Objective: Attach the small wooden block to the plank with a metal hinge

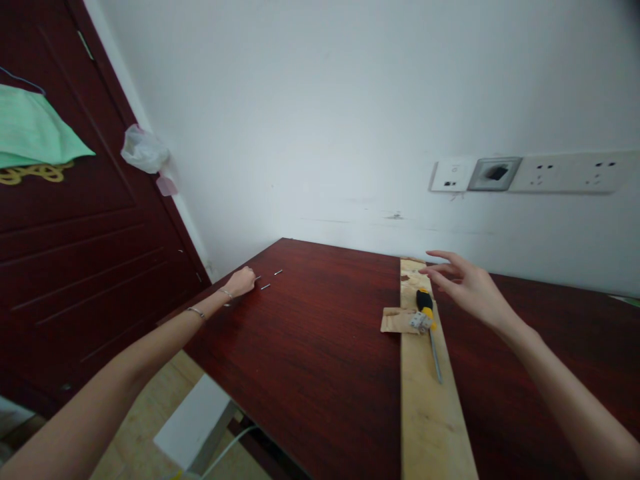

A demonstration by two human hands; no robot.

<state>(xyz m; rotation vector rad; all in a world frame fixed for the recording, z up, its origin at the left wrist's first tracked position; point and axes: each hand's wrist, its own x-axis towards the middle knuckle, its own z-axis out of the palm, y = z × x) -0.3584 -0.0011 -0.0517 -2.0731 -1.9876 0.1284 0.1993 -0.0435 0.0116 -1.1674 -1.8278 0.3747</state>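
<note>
The left hand (pixel 241 281) rests at the 10 o'clock corner of the dark red worktop (pixel 320 347). Its fingers are curled together and touch one small metal pin (pixel 257 277); a firm grip cannot be confirmed. Two further pins (pixel 265 287) lie just beside it at 3 o'clock. The right hand (pixel 467 283) hovers with fingers spread apart, holding nothing, at 1 o'clock of the screwdriver (pixel 427 320). The screwdriver lies on the wooden plank (pixel 430 413), shaft toward 6 o'clock.

Two loose screws (pixel 265 287), one screwdriver (pixel 425 305), one wooden plank (pixel 430 420)
</note>
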